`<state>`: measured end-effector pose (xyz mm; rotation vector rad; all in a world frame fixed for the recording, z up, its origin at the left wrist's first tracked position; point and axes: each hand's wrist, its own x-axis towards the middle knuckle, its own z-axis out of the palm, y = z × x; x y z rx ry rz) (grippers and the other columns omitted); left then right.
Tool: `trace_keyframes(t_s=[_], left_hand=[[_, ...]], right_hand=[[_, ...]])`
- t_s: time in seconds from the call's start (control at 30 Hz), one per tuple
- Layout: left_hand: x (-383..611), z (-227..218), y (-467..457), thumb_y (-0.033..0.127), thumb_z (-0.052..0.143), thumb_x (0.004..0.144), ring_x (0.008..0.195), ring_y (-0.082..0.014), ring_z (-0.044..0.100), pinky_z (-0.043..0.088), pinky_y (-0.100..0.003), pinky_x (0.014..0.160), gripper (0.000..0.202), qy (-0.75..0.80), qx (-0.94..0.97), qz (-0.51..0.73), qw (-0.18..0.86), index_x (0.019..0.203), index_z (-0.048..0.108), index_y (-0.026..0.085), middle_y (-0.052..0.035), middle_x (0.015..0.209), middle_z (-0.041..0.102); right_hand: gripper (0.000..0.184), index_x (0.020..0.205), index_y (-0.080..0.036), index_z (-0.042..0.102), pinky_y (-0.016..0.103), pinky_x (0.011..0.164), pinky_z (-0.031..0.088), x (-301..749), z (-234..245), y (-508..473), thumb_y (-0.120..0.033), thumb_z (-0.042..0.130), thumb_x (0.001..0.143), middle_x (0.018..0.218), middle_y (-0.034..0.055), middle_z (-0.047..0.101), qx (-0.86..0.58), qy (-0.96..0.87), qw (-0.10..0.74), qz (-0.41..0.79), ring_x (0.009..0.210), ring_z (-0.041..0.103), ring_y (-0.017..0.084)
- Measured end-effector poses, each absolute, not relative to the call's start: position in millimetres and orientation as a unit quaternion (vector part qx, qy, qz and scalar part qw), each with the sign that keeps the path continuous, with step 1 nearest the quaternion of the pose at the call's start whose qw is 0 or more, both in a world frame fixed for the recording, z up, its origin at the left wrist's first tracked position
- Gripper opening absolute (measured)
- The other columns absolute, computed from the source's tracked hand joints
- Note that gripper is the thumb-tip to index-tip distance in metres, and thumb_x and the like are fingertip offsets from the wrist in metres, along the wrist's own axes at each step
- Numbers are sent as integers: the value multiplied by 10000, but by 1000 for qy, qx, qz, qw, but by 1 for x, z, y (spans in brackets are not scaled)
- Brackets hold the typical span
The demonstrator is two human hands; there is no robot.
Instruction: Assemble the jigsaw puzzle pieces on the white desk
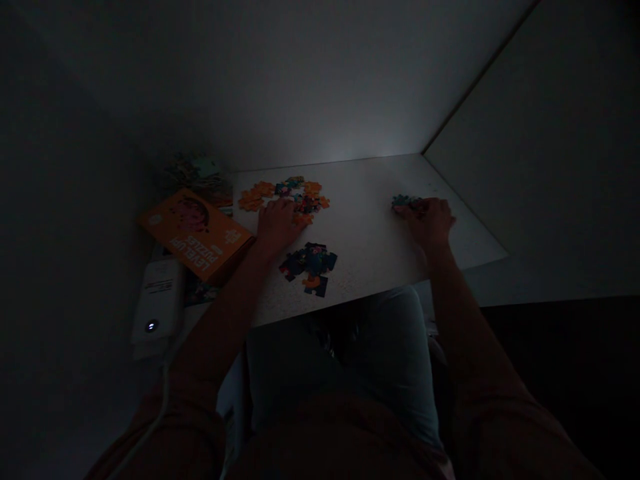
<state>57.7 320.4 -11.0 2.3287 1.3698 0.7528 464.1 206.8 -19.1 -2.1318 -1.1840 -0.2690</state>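
The scene is dim. On the left of a white tabletop, my left hand [277,225] reaches into a spread of orange and multicoloured jigsaw puzzle pieces [313,203]. Its fingers are bent over the pieces, the thumb apart from them. To the right, my right hand [431,221] has its fingers closed at a small cluster of dark teal puzzle pieces [400,200]; a puzzle piece appears to be between the fingertips, mostly hidden. A separate heap of dark blue puzzle pieces [311,260], with one orange-marked piece, lies nearer the front edge.
An orange puzzle box [200,233] lies tilted at the left. Below it is a white device [157,297] with a lit spot and a cable [165,400]. Tangled light-coloured items [197,170] sit behind the box. Walls border the white tabletop [365,220] at the back and right.
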Motion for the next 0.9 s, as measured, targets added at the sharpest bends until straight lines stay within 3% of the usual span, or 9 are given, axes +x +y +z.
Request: trace_keyframes(t_s=[0.1,0.2,0.3,0.43,0.63,0.9], left_hand=[[58,-8,320,460,988,870,1388,-481,637,432,-708,1277,438,500,802,272,183,1165,758,231,-210,1406,752],[59,-7,318,489,974,879,1501,-524,599,390,-726,1325,594,517,788,275,190,1356,755,211,-247,1558,712],[58,-8,315,560,802,1007,1648,-538,486,295,-772,1371,617,540,785,261,154,1555,708,295,-205,1731,644],[58,-13,315,583,677,1067,1631,-543,498,259,-843,1342,539,554,784,250,128,1558,751,374,-161,1708,695],[61,-15,317,556,707,1066,1527,-491,602,327,-782,1304,417,524,796,264,148,1433,839,407,-115,1623,771],[63,-13,322,579,748,1067,1407,-452,694,364,-689,1265,366,507,790,285,195,1334,880,365,-139,1432,852]], right_hand=[[223,1025,-238,722,645,1078,524,444,-26,211,-417,849,987,1172,201,808,-801,-505,317,-61,1147,749,391],[275,1136,-229,784,590,1061,557,396,-34,237,-483,786,1031,1195,160,794,-716,-622,315,27,970,738,312],[465,1301,-217,788,631,1106,547,343,-41,270,-608,762,1051,1401,221,743,-680,-664,303,66,1166,738,384],[630,1352,-231,777,703,1185,498,297,-48,300,-765,774,1019,1511,256,681,-686,-664,292,55,1408,634,490],[482,1347,-238,803,651,1177,518,290,-46,304,-618,792,1051,1463,223,723,-657,-691,291,79,1338,688,446],[301,1259,-253,827,554,1104,553,293,-37,299,-450,776,1038,1369,167,795,-627,-704,315,109,1155,745,350]])
